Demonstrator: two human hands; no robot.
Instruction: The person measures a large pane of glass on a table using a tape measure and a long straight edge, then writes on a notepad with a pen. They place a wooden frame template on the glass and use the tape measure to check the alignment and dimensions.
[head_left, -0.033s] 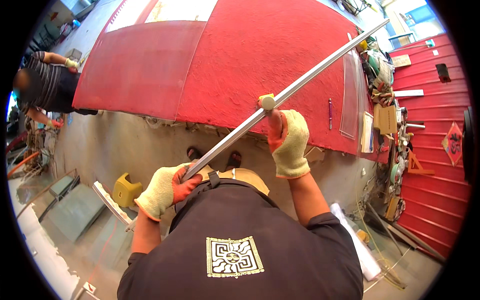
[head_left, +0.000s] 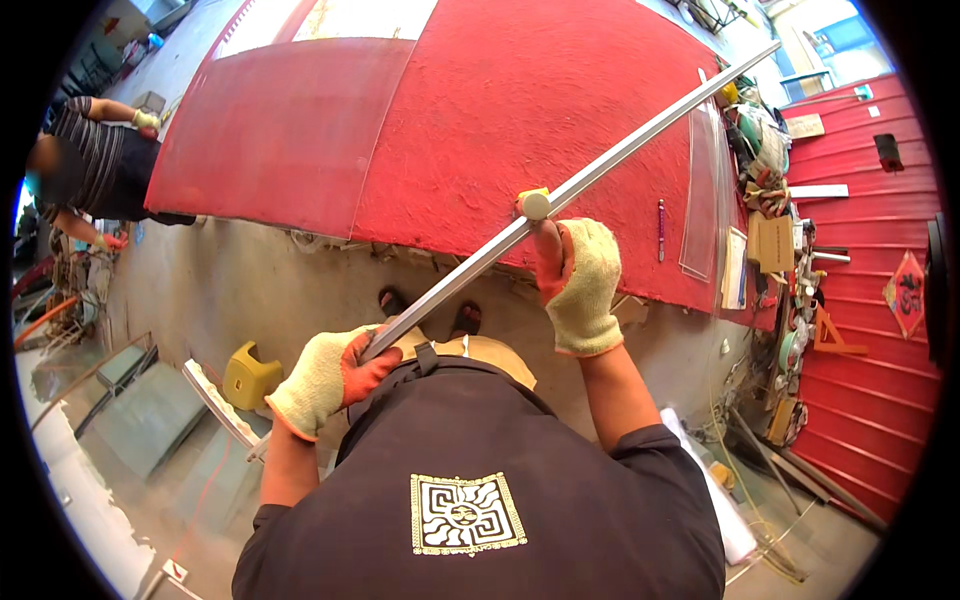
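A long silver metal bar [head_left: 640,138] slants from my waist up over the red table [head_left: 480,120]. My left hand [head_left: 330,378], in a cream glove with red-coated fingers, is closed around its near end. My right hand [head_left: 580,280], gloved the same way, grips at the bar's middle, thumb up beside a round knob [head_left: 537,206]. A small yellow piece [head_left: 533,194] shows behind that knob. What the curled right fingers press on is partly hidden. Under the bar, a clear glass sheet [head_left: 280,130] covers the left part of the table.
A person [head_left: 100,160] stands at the table's left end. On the right of the table lie a pen [head_left: 661,230] and narrow clear strips [head_left: 700,190], with a cluttered shelf beyond. A yellow stool [head_left: 252,374] and glass panes [head_left: 150,420] are at lower left.
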